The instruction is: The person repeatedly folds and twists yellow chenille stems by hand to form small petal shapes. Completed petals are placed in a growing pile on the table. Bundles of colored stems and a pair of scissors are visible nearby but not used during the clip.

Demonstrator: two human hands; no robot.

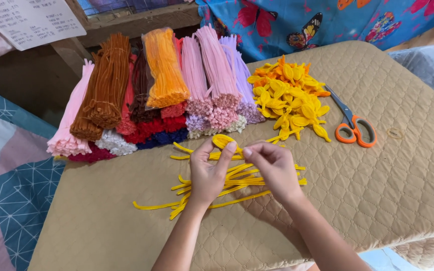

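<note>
Yellow pipe cleaner, bent into a small loop, sits pinched between the left hand and the right hand — both closed on it, fingertips nearly meeting above the quilted tan mat. It looks light, fuzzy and easily bent, best held near the loop's base. Loose yellow stems lie under the hands; finished yellow and orange petals, orange-handled scissors and bundled coloured stems lie beyond — nothing crowds the hands.
</note>
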